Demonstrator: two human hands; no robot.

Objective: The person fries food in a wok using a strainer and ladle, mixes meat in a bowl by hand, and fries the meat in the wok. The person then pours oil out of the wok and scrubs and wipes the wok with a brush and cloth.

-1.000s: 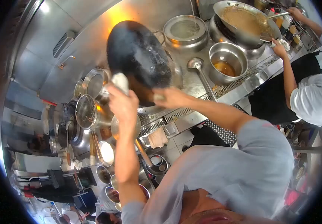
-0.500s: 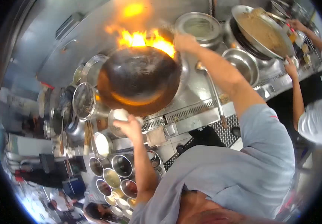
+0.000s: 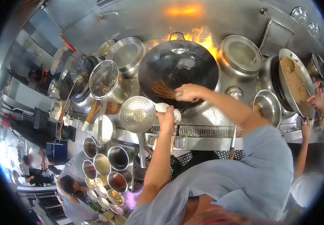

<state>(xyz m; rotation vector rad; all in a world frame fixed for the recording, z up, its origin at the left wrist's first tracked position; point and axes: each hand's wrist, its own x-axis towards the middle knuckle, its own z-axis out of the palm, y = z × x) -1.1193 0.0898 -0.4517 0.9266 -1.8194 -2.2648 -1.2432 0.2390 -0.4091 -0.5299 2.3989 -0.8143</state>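
A large dark wok [image 3: 177,63] sits on the stove, with flames [image 3: 207,44] rising behind its far rim. My right hand [image 3: 189,93] grips the short handle of a bamboo brush [image 3: 163,90], whose bristles are over the near left part of the wok's inside. At the near edge of the wok my left hand [image 3: 166,115] is closed on a white cloth [image 3: 162,107]. Left of that hand lies a perforated skimmer [image 3: 137,114], its handle pointing toward me.
Lidded steel pots [image 3: 240,56] flank the wok. A ladle [image 3: 234,131] lies at the right beside a steel bowl [image 3: 267,108]. Seasoning containers [image 3: 117,157] stand lower left. A co-worker's hands [image 3: 315,101] are by a big pan of brown food [image 3: 297,82] at far right.
The wok, tilted up before, now rests level on the stove. My right hand has come down from its far side into it with the brush. The view has turned, and the skimmer shows fully.
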